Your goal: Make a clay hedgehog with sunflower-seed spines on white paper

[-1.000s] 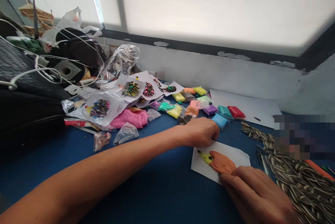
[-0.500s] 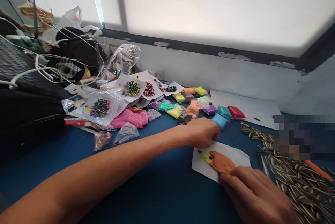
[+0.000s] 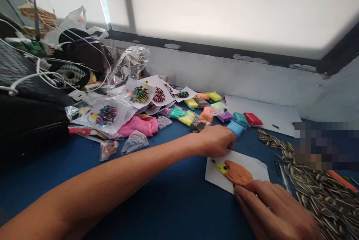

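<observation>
A white sheet of paper [image 3: 259, 167] lies on the blue table, bearing a flat orange clay body [image 3: 238, 172] joined to a yellow-green clay head [image 3: 220, 166] with a dark eye and dark nose tip. My left hand [image 3: 215, 141] is closed at the paper's upper left edge and holds it there; its fingertips are mostly hidden. At the lower edge of the orange clay, my right hand [image 3: 276, 208] has thumb and fingers pinched together. A small dark tip shows at those fingertips, too hidden to name.
Striped sunflower seeds [image 3: 322, 195] lie heaped at right, beside slim clear tools [image 3: 284, 174]. Coloured clay packets [image 3: 235, 129] spread behind my left hand. Finished seed-and-clay pieces on paper [image 3: 106, 116], a pink towel [image 3: 140, 126] and a black bag [image 3: 30, 120] are at left.
The right hand shifts very slightly at the lower edge of the orange clay. The left hand and paper stay almost in place.
</observation>
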A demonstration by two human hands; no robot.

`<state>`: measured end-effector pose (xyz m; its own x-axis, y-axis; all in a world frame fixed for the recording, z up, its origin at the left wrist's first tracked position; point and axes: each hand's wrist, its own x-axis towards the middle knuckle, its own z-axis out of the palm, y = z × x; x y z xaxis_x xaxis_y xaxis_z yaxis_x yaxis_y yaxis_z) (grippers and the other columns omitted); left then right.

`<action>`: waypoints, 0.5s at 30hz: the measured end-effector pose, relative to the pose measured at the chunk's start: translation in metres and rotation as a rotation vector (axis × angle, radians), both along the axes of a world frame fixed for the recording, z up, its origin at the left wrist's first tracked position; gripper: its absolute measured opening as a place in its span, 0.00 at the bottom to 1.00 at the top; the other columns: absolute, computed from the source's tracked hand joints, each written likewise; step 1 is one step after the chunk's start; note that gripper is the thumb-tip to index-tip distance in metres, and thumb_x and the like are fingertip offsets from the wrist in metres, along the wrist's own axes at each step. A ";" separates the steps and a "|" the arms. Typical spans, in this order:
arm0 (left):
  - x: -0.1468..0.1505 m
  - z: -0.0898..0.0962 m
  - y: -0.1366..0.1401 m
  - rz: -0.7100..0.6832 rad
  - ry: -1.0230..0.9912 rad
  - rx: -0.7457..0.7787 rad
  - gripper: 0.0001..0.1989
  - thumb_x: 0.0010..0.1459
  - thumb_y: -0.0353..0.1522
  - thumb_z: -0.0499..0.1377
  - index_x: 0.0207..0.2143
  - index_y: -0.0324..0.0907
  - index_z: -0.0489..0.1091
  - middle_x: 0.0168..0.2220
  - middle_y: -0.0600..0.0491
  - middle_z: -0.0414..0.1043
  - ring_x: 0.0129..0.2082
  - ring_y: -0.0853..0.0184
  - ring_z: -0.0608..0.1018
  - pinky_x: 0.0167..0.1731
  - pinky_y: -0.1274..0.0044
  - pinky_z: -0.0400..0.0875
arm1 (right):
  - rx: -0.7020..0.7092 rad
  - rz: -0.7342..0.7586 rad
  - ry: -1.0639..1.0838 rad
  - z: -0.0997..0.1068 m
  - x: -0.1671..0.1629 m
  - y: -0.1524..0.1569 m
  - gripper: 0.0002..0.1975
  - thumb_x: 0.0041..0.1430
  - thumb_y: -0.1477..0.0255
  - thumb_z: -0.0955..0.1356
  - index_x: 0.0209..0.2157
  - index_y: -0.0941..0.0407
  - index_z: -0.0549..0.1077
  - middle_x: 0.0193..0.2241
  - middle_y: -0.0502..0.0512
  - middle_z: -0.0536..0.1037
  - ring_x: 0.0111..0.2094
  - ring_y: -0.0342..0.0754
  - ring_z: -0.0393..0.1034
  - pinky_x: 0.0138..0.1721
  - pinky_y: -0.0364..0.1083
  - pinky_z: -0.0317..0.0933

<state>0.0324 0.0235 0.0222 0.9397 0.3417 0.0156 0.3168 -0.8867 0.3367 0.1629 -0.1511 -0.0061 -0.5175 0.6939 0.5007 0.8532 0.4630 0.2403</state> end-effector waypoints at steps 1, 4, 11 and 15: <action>0.000 0.000 0.000 0.000 0.005 0.006 0.09 0.55 0.24 0.55 0.37 0.39 0.73 0.43 0.50 0.73 0.44 0.62 0.73 0.39 0.75 0.66 | 0.001 -0.007 0.015 -0.001 0.000 0.000 0.16 0.67 0.74 0.59 0.35 0.58 0.77 0.29 0.58 0.77 0.29 0.48 0.71 0.31 0.47 0.62; 0.000 0.000 -0.001 0.005 0.011 0.016 0.09 0.55 0.24 0.55 0.38 0.40 0.73 0.42 0.50 0.73 0.44 0.62 0.72 0.40 0.75 0.67 | -0.003 -0.020 0.042 -0.004 0.000 0.001 0.16 0.67 0.74 0.59 0.36 0.59 0.77 0.30 0.58 0.77 0.29 0.47 0.72 0.31 0.46 0.62; 0.002 -0.005 0.001 -0.005 -0.009 0.021 0.08 0.56 0.25 0.56 0.38 0.40 0.72 0.43 0.50 0.73 0.44 0.63 0.72 0.40 0.75 0.66 | -0.056 -0.053 0.059 -0.007 0.005 -0.002 0.14 0.67 0.75 0.59 0.39 0.57 0.76 0.31 0.56 0.77 0.29 0.46 0.72 0.31 0.45 0.64; 0.001 -0.004 0.000 -0.004 0.003 0.032 0.08 0.56 0.25 0.56 0.38 0.40 0.72 0.43 0.50 0.72 0.44 0.63 0.72 0.40 0.75 0.66 | -0.070 -0.050 0.036 -0.007 0.004 -0.001 0.14 0.66 0.75 0.59 0.39 0.56 0.76 0.31 0.56 0.77 0.29 0.47 0.72 0.29 0.45 0.64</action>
<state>0.0334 0.0237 0.0184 0.9412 0.3369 0.0233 0.3140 -0.8984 0.3071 0.1673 -0.1526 -0.0130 -0.4641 0.7524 0.4675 0.8831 0.4342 0.1778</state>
